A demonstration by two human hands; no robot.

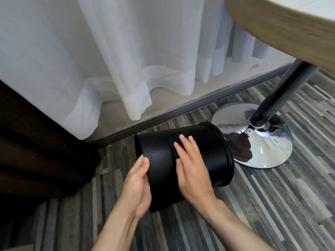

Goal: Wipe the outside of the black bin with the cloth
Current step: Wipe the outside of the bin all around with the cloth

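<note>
The black bin (208,151) lies tipped on its side above the floor, its base toward me on the left and its rimmed mouth pointing right. My left hand (137,185) grips the base edge and holds the bin up. My right hand (192,169) lies flat on the bin's upper side, fingers spread, pressing a dark cloth (174,142) against the wall. The cloth is almost the same black as the bin, and only its edge shows beside my fingers.
A chrome table base (262,153) with a dark pole (275,95) stands just right of the bin's mouth, under a wooden tabletop (290,24). White sheer curtains (90,60) and a dark drape (32,142) hang at the back and left. Grey plank floor (272,205) lies below.
</note>
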